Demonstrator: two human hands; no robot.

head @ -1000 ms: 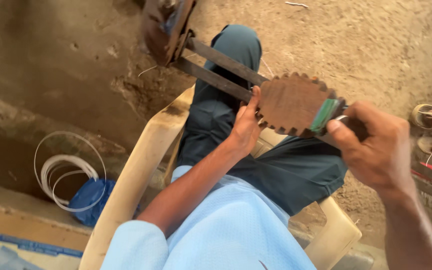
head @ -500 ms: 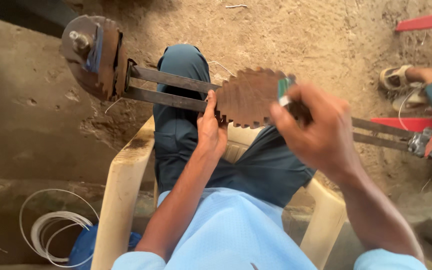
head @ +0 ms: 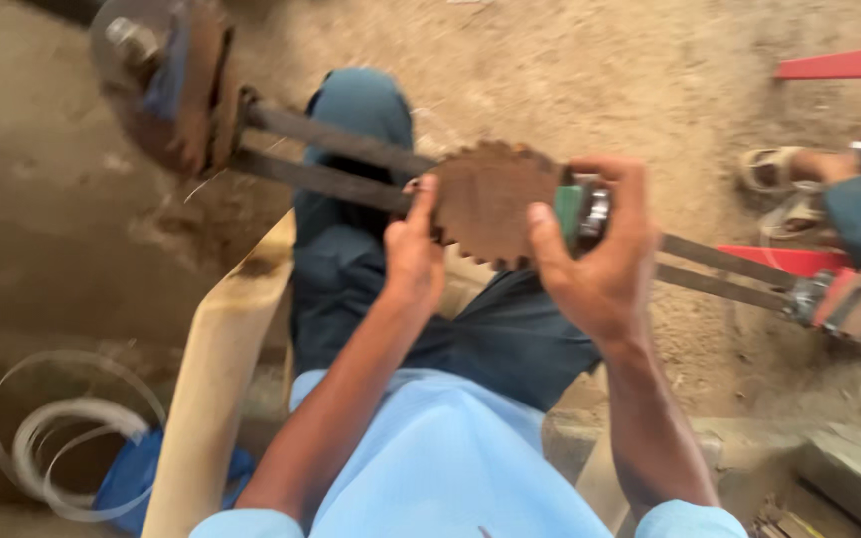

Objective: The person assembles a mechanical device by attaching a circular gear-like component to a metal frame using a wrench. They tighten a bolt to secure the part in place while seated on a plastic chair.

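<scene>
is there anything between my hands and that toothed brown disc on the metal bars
Nothing visible. The left hand already touches the toothed disc at its left edge, and the right hand grips the green part on the disc's right side. Both sit on the two metal bars across the lap.
</scene>
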